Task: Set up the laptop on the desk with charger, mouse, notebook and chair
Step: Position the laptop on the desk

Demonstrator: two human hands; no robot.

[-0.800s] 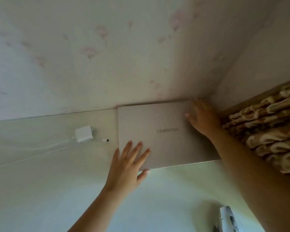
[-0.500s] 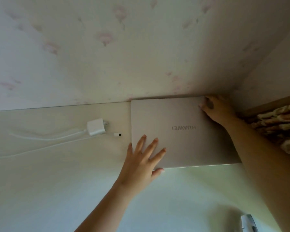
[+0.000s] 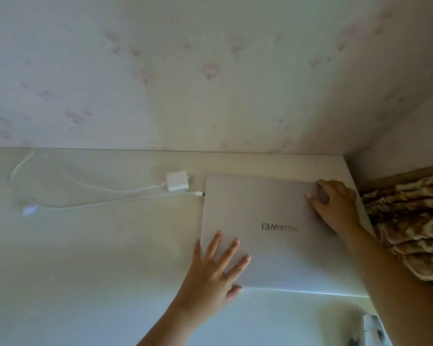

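Here, a closed laptop point(image 3: 280, 233) is steadied by two bare hands on a pale desk point(image 3: 98, 245). The left hand point(image 3: 210, 275) is laid flat on the lid's near left corner, its fingers point(image 3: 231, 253) straight and spread across the lid, with the thumb tucked against the near edge. The right hand point(image 3: 335, 208) is placed at the far right corner of the lid, its fingers curled around that edge so that the corner is gripped; the forearm is stretched back toward the lower right of the view. The hands are held well apart, at opposite corners of the machine.

The laptop is seen lying flat on the right part of the desk, near the back corner, with a strip of bare desk between its far edge and the wall. Its brand lettering is read upside down from the wearer's side. Just to the left of the lid, a white charger point(image 3: 177, 181) is set on the desk surface, and the plug tip point(image 3: 200, 194) of its thin white cable point(image 3: 85, 186) is pointed at the laptop's left edge; whether it touches the edge cannot be told. The cable is looped away to the left across the desk.

Behind the desk, a wall point(image 3: 210, 71) with faint pink floral marks is shown. At the right edge, a brown patterned fabric point(image 3: 410, 221) is gathered in folds beside the desk. A small white and dark object point(image 3: 373, 330), too cropped to identify, is glimpsed at the lower right corner.
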